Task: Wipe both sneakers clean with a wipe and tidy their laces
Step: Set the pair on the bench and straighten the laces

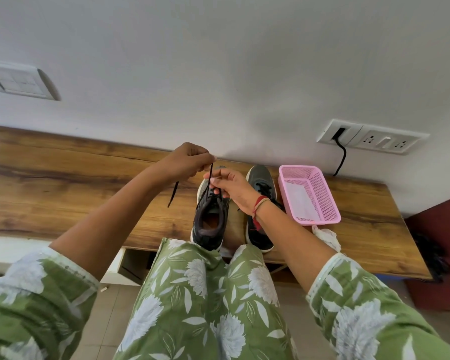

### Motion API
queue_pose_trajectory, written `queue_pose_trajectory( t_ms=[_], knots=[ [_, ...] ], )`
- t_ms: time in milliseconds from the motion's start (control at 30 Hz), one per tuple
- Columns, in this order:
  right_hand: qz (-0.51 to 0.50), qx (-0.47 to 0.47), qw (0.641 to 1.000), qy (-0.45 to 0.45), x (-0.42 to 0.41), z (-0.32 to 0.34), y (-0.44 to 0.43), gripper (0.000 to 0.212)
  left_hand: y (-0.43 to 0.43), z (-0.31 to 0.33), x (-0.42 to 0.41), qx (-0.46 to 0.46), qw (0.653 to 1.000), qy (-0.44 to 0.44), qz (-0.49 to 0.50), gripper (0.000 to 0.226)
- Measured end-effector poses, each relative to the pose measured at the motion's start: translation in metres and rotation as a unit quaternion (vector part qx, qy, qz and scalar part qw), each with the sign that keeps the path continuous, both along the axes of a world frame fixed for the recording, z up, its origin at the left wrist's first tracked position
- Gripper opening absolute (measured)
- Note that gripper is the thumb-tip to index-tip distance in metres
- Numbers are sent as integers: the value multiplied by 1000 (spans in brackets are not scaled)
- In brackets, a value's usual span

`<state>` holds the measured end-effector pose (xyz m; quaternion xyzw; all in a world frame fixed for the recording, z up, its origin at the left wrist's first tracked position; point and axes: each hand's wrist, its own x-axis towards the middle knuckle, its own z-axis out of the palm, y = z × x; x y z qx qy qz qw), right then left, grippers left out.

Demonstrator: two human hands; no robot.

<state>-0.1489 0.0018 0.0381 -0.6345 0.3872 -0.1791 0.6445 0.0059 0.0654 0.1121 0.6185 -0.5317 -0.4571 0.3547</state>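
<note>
Two hands tidy the thin black lace of one dark grey sneaker.
Up high, the left hand pinches the lace. The right hand pinches it lower, right above the shoe, so the lace runs straight up between them. The sneaker's toe points at the white wall, and it stands on a brown wooden bench beside its twin sneaker, with a pink plastic basket near.

Wooden bench — sneakers, pink basket, crumpled wipe.
</note>
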Motion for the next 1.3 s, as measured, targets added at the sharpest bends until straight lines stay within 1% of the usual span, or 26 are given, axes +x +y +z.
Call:
queue_pose_trajectory(
  t_ms=[167,233,367,433,500,533,600,667,767,900,1033,1100,1200,1267,1300],
  knots=[
    [3,8,1000,-7,-8,-1,1,31,2,3,6,12,1000,1,6,37],
    [6,12,999,-36,-8,3,0,31,2,3,6,14,1000,3,-3,39],
    [19,54,995,-87,-5,16,-1,24,1,3,2,10,1000,8,-8,38],
    [19,78,987,-142,-6,22,0,23,1,5,1,-6,1000,-12,-14,33],
    [4,92,974,-208,-7,28,-2,26,1,6,1,-26,998,-43,-24,33],
    [0,83,972,-222,-8,33,-4,27,0,4,1,-39,997,-56,-24,34],
    [2,41,976,-213,-8,43,-7,27,-1,2,1,-59,997,-55,-1,34],
    [1,3,981,-196,-9,51,-7,26,-1,0,-1,-45,999,-12,22,30],
    [-14,-37,979,-201,-12,64,-8,25,4,-3,-5,-18,998,60,5,25],
    [-5,-113,975,-190,-13,86,-10,24,5,-2,-10,-22,993,111,-19,30],
    [41,-178,969,-167,-10,111,-12,21,-5,4,-15,-31,992,103,-66,18],
    [69,-202,966,-148,-8,117,-14,22,-12,4,-18,-33,992,100,-69,23],
    [96,-247,957,-120,-9,122,-16,28,-20,0,-17,-20,993,87,-82,20],
    [72,-241,958,-138,-15,123,-20,32,-22,-2,-16,-30,992,85,-91,21],
    [32,-221,961,-164,-20,121,-25,31,-23,-2,-15,-38,991,85,-92,23]
  ],
)
